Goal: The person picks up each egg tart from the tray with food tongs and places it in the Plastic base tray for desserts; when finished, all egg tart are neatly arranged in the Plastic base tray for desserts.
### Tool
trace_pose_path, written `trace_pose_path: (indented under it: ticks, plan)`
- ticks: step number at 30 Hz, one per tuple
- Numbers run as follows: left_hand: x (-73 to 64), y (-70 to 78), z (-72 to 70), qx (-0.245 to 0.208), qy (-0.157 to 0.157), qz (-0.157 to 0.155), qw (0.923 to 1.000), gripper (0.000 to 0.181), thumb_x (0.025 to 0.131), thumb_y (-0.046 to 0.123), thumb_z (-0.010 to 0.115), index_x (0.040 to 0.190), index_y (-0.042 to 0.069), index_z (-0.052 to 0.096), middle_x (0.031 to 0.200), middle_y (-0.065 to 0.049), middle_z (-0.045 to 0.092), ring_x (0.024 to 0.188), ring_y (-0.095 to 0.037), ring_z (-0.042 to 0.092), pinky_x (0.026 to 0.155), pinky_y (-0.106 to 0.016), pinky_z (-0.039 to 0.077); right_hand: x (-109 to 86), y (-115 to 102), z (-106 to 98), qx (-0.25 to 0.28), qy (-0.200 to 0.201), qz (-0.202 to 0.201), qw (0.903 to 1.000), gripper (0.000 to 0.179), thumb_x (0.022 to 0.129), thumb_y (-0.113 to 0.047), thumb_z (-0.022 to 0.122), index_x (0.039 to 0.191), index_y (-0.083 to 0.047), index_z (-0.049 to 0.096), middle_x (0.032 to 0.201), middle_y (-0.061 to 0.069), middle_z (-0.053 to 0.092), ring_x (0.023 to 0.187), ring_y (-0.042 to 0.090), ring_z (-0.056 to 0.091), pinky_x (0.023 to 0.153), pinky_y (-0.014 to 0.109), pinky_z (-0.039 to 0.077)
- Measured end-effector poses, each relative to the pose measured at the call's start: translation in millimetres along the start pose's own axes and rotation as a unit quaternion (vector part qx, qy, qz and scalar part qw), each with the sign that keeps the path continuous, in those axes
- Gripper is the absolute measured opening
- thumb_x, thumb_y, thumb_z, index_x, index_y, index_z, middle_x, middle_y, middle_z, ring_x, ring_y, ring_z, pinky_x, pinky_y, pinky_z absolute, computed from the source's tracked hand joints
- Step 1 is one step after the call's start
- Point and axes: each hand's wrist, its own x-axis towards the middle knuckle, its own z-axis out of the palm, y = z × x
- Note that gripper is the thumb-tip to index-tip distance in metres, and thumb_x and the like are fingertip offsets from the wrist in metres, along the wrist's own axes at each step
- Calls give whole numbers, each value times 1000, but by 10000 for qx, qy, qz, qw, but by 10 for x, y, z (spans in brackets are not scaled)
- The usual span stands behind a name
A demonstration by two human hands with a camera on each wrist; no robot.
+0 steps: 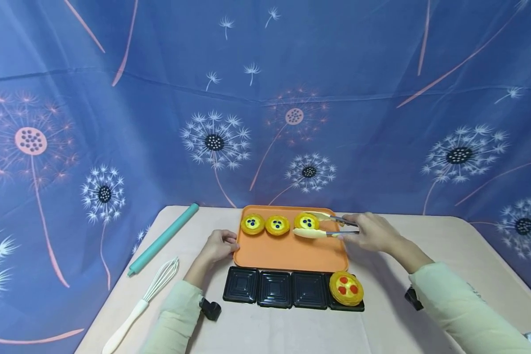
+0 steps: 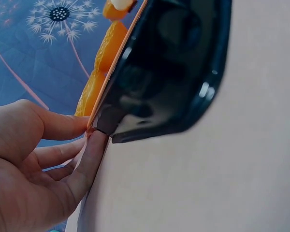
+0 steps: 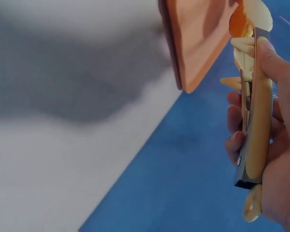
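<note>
My right hand (image 1: 371, 232) grips a pair of tongs (image 3: 261, 121) with cream handles and tips. Their tips reach around the rightmost egg tart (image 1: 306, 221), a yellow one with dark blue dots, at the back of the orange tray (image 1: 287, 253). Two similar tarts (image 1: 252, 223) sit side by side at the tray's back left. At the tray's left edge, my left hand (image 1: 219, 246) pinches the rim between thumb and fingers, as the left wrist view shows.
In front of the tray lies a row of black square trays (image 1: 275, 289); the rightmost bears a tart with red dots (image 1: 346, 288). A teal rolling pin (image 1: 163, 239) and a white whisk (image 1: 141, 305) lie to the left. A patterned blue cloth (image 1: 265, 98) hangs behind the table.
</note>
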Motion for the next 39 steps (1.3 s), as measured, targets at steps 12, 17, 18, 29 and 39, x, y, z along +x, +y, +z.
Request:
trace_pose_path:
  ticks: [12,17,18,29,39]
  plan:
    - [-4,-55,-13,-28,-7,11,10000,21,86,-7,67,107,-10,63,89,-14,60,68,-19,60,58,-32,60,-114,-173,-254,-237,86,-290,9993,62,85,-40,78,124,6,65,108,19,71,45,5,31,44,25,30]
    - [1,-61,2,-42,-22,25,10000,21,86,-6,67,107,-10,63,89,-14,60,69,-19,60,58,-32,60,-210,-242,-366,-373,205,-411,9983,59,84,-38,79,123,4,66,106,16,72,47,4,33,45,24,31]
    - [1,-64,3,-44,-18,34,10000,21,86,-6,67,107,-10,63,89,-14,60,69,-19,60,58,-32,60,-231,-254,-385,-371,212,-431,9982,59,84,-37,79,123,4,66,107,16,72,47,4,34,45,24,31]
    - [-8,-47,-26,-14,-8,-28,10000,22,86,-7,66,108,-10,63,90,-14,60,70,-20,61,60,-32,60,-437,-361,-464,-227,358,-730,9964,58,84,-41,79,122,1,67,111,12,71,50,-2,35,48,22,34]
    - [22,-28,-18,-81,-68,7,9999,23,86,-7,67,108,-10,63,90,-14,60,68,-20,62,60,-33,60,-700,-463,-474,-411,380,-864,9947,56,81,-41,81,118,-1,70,102,4,73,55,-4,39,50,21,35]
